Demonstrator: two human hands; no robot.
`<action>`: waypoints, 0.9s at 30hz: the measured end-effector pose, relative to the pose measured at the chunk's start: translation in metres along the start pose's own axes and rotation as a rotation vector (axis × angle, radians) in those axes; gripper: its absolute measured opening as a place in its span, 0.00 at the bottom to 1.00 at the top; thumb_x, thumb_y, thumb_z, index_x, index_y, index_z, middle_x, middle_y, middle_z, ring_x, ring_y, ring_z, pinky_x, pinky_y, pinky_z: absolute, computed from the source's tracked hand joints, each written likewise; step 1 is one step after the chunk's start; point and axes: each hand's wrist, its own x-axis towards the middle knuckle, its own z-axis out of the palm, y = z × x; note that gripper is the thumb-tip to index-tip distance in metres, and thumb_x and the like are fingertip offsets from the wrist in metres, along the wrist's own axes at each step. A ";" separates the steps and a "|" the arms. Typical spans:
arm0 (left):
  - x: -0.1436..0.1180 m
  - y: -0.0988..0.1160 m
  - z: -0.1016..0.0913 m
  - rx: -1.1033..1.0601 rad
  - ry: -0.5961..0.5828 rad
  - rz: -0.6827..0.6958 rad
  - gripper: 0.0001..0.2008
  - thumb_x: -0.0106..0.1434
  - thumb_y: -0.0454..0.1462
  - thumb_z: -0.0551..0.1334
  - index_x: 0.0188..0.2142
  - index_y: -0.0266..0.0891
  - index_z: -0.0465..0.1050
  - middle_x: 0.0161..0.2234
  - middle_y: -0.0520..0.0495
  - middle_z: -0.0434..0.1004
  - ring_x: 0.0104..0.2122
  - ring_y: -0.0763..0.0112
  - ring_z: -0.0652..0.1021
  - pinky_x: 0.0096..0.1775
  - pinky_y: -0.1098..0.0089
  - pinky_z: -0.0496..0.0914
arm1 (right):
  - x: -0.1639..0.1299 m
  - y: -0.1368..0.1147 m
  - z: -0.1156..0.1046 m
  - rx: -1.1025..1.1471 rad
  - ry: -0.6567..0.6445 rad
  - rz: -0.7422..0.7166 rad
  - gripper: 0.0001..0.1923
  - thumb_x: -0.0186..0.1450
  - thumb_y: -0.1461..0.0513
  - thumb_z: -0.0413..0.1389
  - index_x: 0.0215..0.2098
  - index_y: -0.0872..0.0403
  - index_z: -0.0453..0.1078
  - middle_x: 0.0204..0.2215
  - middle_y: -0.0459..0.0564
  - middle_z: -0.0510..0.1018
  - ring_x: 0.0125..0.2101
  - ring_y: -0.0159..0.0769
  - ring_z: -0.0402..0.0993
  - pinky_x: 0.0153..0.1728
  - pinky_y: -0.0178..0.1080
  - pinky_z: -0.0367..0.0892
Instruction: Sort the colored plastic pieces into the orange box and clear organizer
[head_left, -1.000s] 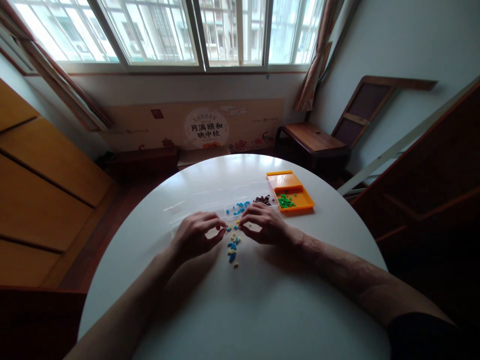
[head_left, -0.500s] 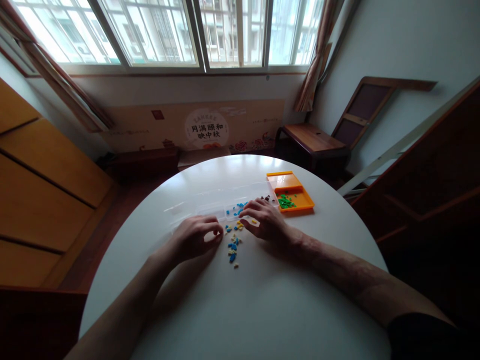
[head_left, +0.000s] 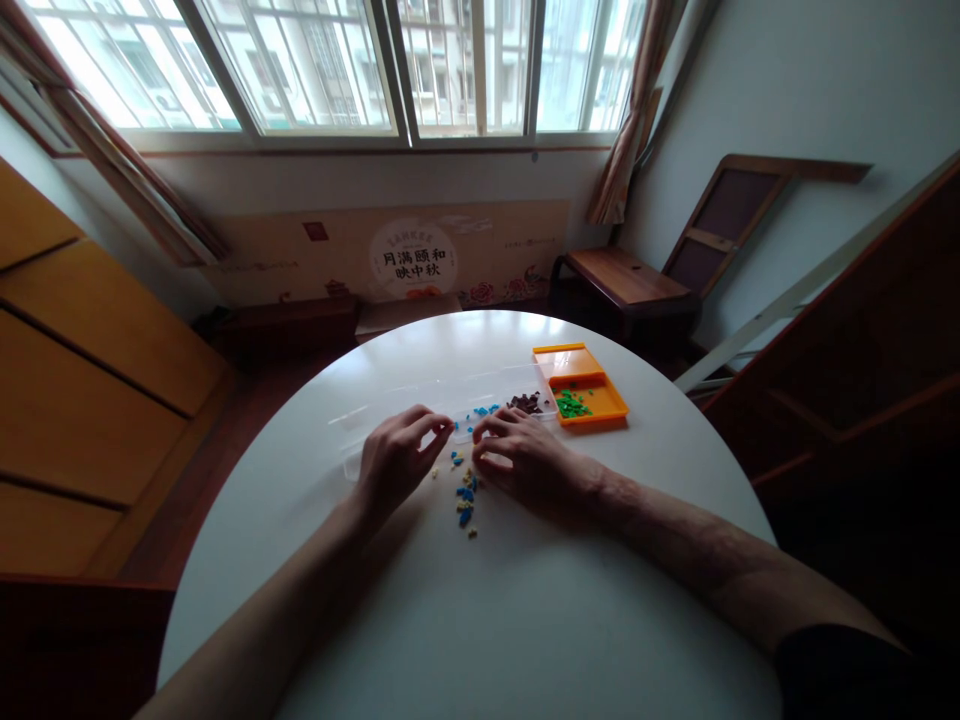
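My left hand (head_left: 405, 448) is over the near edge of the clear plastic box (head_left: 420, 390), its thumb and forefinger pinched together. A small blue piece shows at those fingertips, but I cannot tell whether it is held or lies in the box. Opposite it, my right hand (head_left: 521, 452) is curled, thumb and fingers close together above the table; what they hold, if anything, is hidden. Between and below the hands lies a loose line of small blue and pale yellow pieces (head_left: 466, 495). Inside the box are blue pieces (head_left: 484, 411) and dark brown pieces (head_left: 526, 402).
An orange open case (head_left: 616, 408) with small green pieces (head_left: 572, 404) stands right of the clear box. Everything rests on a round white table (head_left: 525, 620). Beyond its far edge are a wooden chair (head_left: 630, 275) and a printed panel (head_left: 285, 245) below the window.
My left hand has moved up and right to the box edge, its fingers now pinched. My right hand has drawn slightly nearer, uncovering more brown pieces, and its fingers have closed more.
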 end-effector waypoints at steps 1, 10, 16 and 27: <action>0.001 0.001 0.002 0.007 0.007 0.000 0.08 0.78 0.39 0.66 0.42 0.44 0.84 0.38 0.50 0.85 0.29 0.71 0.78 0.35 0.69 0.69 | 0.001 0.000 0.000 0.002 -0.001 -0.003 0.02 0.76 0.63 0.63 0.43 0.49 0.78 0.52 0.49 0.83 0.48 0.43 0.74 0.53 0.47 0.70; -0.003 0.001 -0.004 -0.042 0.010 0.014 0.10 0.78 0.41 0.65 0.42 0.44 0.86 0.36 0.50 0.85 0.27 0.72 0.77 0.33 0.70 0.69 | 0.002 0.003 0.001 0.032 0.155 0.022 0.04 0.79 0.61 0.60 0.46 0.49 0.78 0.45 0.50 0.85 0.45 0.42 0.76 0.51 0.46 0.71; -0.007 -0.008 -0.010 -0.123 -0.083 0.143 0.08 0.75 0.39 0.66 0.40 0.44 0.86 0.35 0.49 0.84 0.30 0.70 0.80 0.35 0.70 0.72 | -0.001 0.010 0.003 0.093 0.377 0.273 0.04 0.79 0.61 0.61 0.44 0.48 0.78 0.39 0.48 0.86 0.42 0.43 0.76 0.47 0.46 0.73; -0.008 -0.016 -0.010 -0.148 -0.214 0.178 0.08 0.75 0.38 0.66 0.45 0.47 0.87 0.39 0.49 0.86 0.29 0.72 0.80 0.33 0.70 0.71 | -0.001 0.011 0.004 0.134 0.362 0.407 0.11 0.71 0.67 0.61 0.50 0.50 0.77 0.42 0.49 0.86 0.41 0.44 0.78 0.49 0.47 0.74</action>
